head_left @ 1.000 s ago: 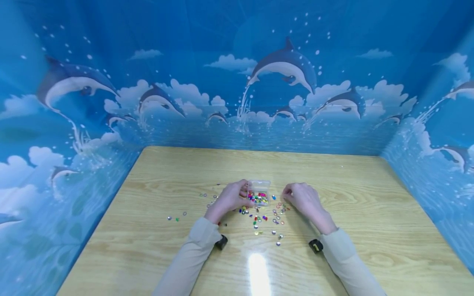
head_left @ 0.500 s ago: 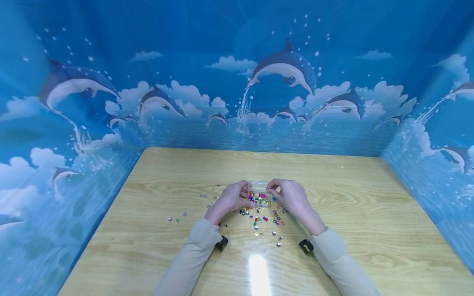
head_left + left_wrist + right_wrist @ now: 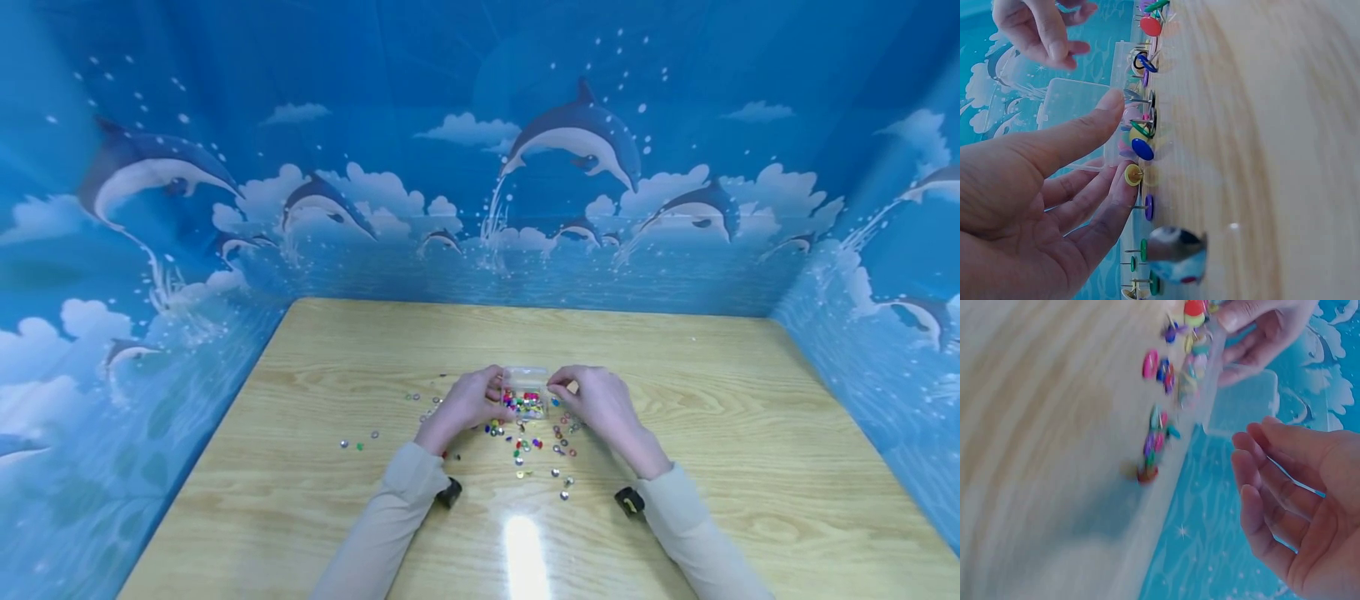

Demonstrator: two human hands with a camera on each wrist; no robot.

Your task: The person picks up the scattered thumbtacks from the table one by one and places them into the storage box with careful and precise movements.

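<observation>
A small clear plastic box (image 3: 547, 407) stands on the table with its lid (image 3: 1072, 103) raised at the back. Colourful thumbtacks (image 3: 525, 404) fill the bottom of it. My left hand (image 3: 470, 400) holds the box at its left side, thumb toward the front and fingers curving behind. Off the box's right side hovers my right hand (image 3: 597, 400), thumb and index tips close together at the lid's corner. In the right wrist view its loosely bent fingers (image 3: 1254, 515) show nothing between them.
Loose thumbtacks (image 3: 564, 442) lie scattered in front of the box and to its right. A few more tacks (image 3: 359, 447) lie far left. The wood-grain table (image 3: 712, 400) ends at a blue dolphin-print backdrop (image 3: 420, 150).
My right hand moved from the loose tacks at the right to over the box, then drew back slightly rightward. My left hand stays on the box.
</observation>
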